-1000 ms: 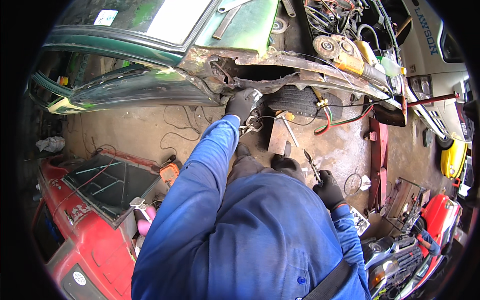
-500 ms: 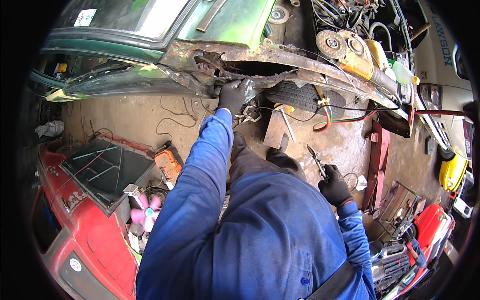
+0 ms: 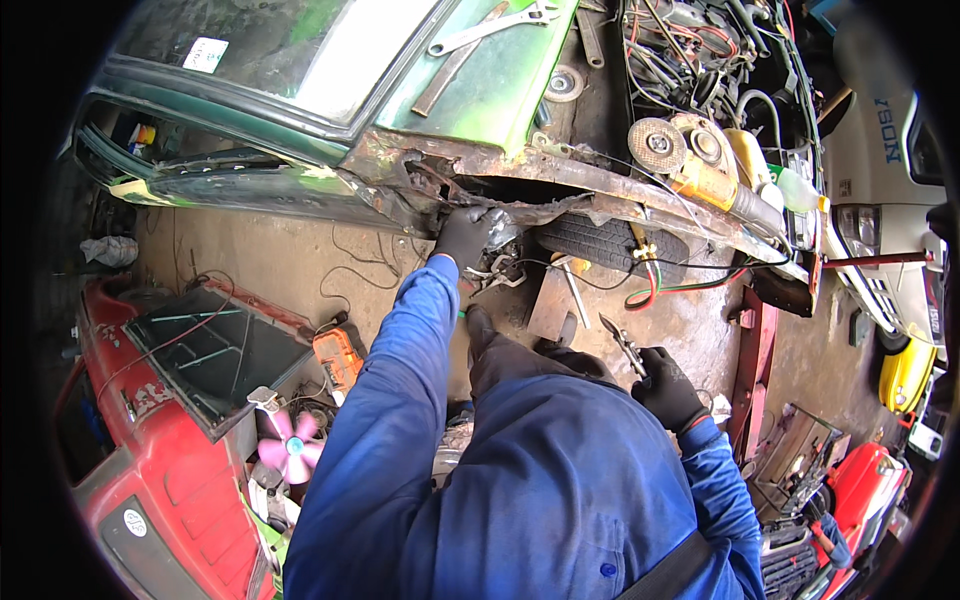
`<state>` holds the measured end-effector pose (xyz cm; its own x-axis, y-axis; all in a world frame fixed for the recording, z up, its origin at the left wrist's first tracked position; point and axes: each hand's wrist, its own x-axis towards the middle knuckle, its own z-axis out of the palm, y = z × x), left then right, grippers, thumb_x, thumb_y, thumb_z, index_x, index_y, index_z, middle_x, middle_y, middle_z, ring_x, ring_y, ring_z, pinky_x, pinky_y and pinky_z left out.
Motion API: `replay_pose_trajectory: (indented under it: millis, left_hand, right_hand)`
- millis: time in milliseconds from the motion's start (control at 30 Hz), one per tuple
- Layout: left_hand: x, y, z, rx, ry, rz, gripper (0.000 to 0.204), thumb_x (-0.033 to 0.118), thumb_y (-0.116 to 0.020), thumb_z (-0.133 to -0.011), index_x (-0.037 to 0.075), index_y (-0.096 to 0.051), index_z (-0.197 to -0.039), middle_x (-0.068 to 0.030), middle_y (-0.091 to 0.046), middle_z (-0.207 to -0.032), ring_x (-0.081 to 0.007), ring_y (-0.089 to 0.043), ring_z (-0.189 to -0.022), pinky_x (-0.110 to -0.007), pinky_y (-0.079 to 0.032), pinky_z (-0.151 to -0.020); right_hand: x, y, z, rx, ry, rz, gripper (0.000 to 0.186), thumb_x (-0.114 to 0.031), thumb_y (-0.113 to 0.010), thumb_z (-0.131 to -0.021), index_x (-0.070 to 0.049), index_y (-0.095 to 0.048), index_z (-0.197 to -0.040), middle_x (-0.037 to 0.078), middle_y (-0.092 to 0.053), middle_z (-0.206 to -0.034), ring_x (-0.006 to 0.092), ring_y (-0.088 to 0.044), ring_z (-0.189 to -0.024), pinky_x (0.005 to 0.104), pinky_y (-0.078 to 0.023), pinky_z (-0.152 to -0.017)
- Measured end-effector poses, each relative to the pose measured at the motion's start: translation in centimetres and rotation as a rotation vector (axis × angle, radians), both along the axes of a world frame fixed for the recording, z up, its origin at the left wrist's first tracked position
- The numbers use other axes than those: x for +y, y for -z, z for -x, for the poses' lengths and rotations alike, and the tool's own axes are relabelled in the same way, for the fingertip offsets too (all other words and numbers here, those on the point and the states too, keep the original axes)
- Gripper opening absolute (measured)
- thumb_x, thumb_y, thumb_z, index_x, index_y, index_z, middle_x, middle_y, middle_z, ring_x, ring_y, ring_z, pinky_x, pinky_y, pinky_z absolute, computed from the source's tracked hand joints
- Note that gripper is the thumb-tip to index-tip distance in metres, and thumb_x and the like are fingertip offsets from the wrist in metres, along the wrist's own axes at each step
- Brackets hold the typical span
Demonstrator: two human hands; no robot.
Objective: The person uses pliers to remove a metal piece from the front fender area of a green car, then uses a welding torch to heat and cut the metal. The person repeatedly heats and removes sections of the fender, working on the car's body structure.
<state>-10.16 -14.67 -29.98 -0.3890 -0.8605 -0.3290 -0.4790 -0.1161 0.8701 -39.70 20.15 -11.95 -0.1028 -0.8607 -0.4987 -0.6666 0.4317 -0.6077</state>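
Observation:
My left hand (image 3: 463,234), in a black glove, is closed on a small crumpled silvery piece (image 3: 501,232) at the torn, rusty lower edge (image 3: 540,208) of the green car body (image 3: 250,195), just left of a dark tire (image 3: 610,245). My right hand (image 3: 668,390), also gloved, is lower right, away from the car, holding silver pliers (image 3: 625,345) pointing up and left. A metal plate (image 3: 547,305) with a bar-like tool (image 3: 573,293) across it sits below the tire. Whatever is under my left fingers is partly hidden.
An angle grinder (image 3: 690,170) rests on the car front, near red and green hoses (image 3: 650,292). Left lie a red car body (image 3: 150,420), orange case (image 3: 337,355) and pink fan (image 3: 290,445). A red steel beam (image 3: 755,370), white truck (image 3: 890,160) and yellow panel (image 3: 908,375) are right.
The view has shifted, so the car sits lower in it. My left hand has moved slightly up and left along the rusty edge. My right hand still holds the pliers low at the right.

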Motion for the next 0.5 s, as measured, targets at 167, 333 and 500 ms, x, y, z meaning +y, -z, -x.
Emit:
replay_pose_trajectory:
  millis: [167, 333, 500]
  left_hand:
    - [3.0, 1.4, -0.7, -0.273, 0.189, -0.013, 0.043, 0.04, -0.07, -0.105, 0.002, -0.08, -0.124, -0.022, -0.082, -0.112, -0.0338, -0.078, -0.099, -0.046, -0.058, -0.09]
    - [13.2, 4.7, -6.5, -0.24, -0.048, -0.055, 0.037, 0.032, -0.061, -0.101, 0.005, -0.079, -0.12, -0.027, -0.079, -0.114, -0.0471, -0.074, -0.112, -0.05, -0.058, -0.098]
    - [25.2, 10.0, -19.4, -0.646, -0.055, -0.252, 0.034, 0.03, -0.058, -0.103, 0.009, -0.081, -0.116, -0.0249, -0.079, -0.119, -0.0451, -0.074, -0.115, -0.054, -0.058, -0.099]
  right_hand:
    - [-6.0, -5.5, -2.9, -0.366, 0.19, -0.055, 0.057, -0.022, -0.08, -0.098, 0.003, -0.06, -0.146, 0.016, -0.072, -0.113, 0.0296, -0.072, -0.105, 0.0415, -0.058, -0.095]
    - [-14.5, -16.3, -1.3, -0.581, 0.215, 0.118, 0.059, -0.02, -0.074, -0.104, 0.001, -0.053, -0.154, 0.005, -0.068, -0.103, 0.0131, -0.066, -0.1, 0.0299, -0.056, -0.089]
    - [-26.9, -22.7, 4.3, 0.56, -0.246, 0.462, 0.056, -0.031, -0.075, -0.101, 0.0, -0.062, -0.146, 0.024, -0.076, -0.112, 0.0379, -0.075, -0.105, 0.0462, -0.058, -0.092]
